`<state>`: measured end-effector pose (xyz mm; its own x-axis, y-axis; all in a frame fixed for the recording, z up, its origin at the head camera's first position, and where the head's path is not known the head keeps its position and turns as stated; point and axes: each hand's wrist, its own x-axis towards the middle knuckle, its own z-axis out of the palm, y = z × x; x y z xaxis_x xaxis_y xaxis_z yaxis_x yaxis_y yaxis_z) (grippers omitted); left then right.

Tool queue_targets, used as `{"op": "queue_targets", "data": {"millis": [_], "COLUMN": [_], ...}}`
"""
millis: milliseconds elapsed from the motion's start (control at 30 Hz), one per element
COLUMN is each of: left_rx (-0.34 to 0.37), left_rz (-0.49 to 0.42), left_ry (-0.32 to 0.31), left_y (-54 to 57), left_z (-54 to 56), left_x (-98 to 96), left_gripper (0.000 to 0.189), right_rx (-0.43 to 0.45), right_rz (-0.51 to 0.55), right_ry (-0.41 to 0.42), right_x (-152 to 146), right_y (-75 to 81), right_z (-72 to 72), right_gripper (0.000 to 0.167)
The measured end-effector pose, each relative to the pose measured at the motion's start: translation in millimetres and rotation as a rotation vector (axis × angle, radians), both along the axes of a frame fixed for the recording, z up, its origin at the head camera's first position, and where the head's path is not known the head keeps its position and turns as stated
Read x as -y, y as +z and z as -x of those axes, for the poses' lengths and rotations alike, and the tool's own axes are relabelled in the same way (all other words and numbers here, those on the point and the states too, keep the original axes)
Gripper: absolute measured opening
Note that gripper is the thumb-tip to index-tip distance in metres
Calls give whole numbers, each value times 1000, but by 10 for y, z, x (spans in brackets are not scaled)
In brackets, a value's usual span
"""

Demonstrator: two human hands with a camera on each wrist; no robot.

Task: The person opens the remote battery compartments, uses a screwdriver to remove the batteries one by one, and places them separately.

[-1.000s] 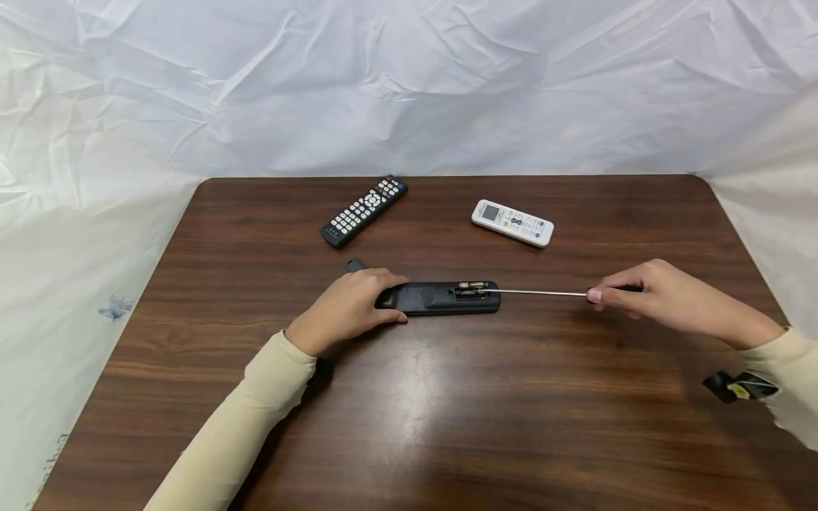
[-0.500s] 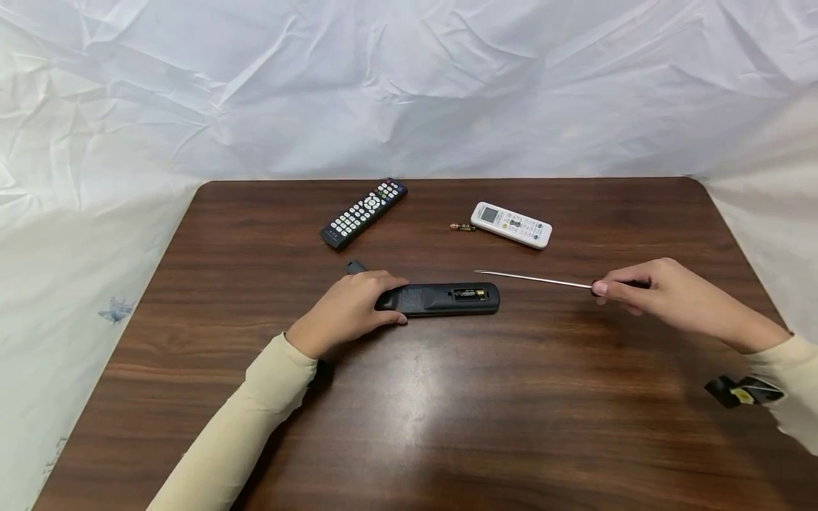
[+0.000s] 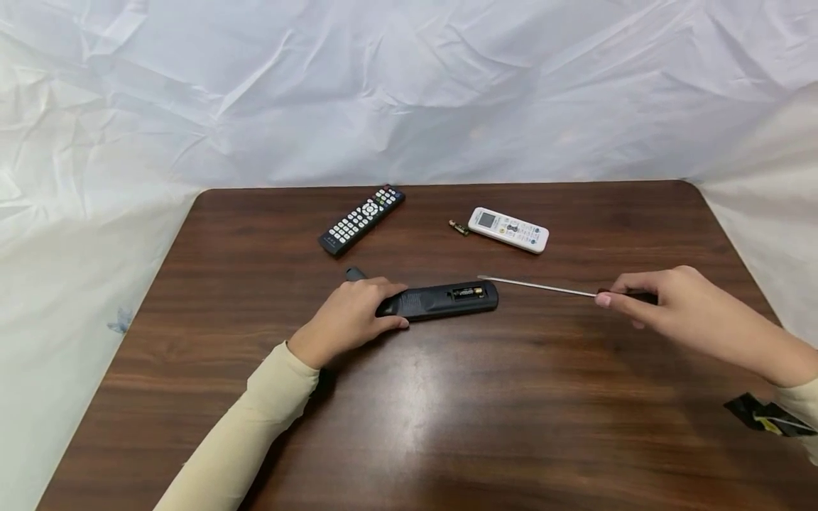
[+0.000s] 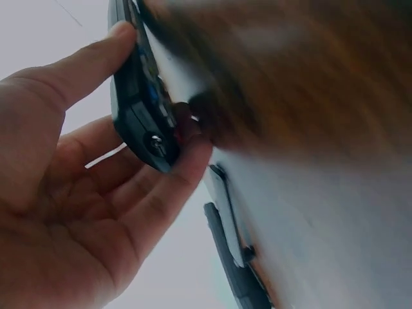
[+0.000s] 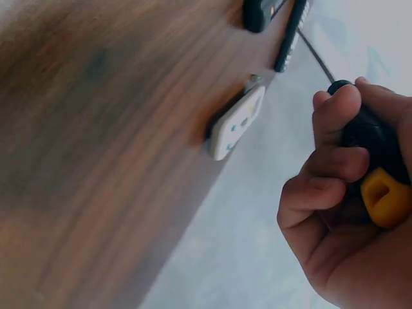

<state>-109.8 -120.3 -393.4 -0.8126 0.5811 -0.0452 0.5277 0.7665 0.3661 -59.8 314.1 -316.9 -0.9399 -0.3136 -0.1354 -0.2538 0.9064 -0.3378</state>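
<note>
My left hand grips the left part of a black remote control, face down on the table. Its battery bay lies uncovered, with one battery inside. The left wrist view shows thumb and fingers on opposite sides of the remote. My right hand holds a screwdriver by its black-and-yellow handle. The thin shaft points left, its tip just beyond the remote's far right corner; contact cannot be told. Another battery lies loose beside the white remote control.
A second black remote with white buttons lies slantwise at the back. Partly hidden behind my left hand, a dark piece with a rounded end sticks out. The brown wooden table ends at a white sheet.
One battery has left the bay and now lies by the white remote, where it has turned slightly. The screwdriver tip has come out of the bay. My left hand stays on the remote.
</note>
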Motion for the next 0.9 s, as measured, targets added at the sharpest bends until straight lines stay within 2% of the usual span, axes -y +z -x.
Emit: {"op": "queue_targets", "data": {"millis": [233,367,467,667,900], "left_rx": [13,-5,-28,-88,-104], "left_rz": [19,52,76,112,154], "left_ry": [37,54,59,62,27], "left_y": [38,53,49,16,5], "left_z": [-84,-138,-177,-258,-266], "left_x": [-90,-158,-209,-285,-321], "left_gripper": [59,61,61,58,57], "right_rx": [-81,-109,-82,-35,-20], "right_rz": [-163,-230,-269,-289,-263], "right_ry": [117,140,143,145,101], "right_x": [187,286,365,516,633], "right_y": [113,224,308,382,285], "right_z": [-123,-112,-85,-77,-206], "right_gripper": [22,23,26,35,40]}}
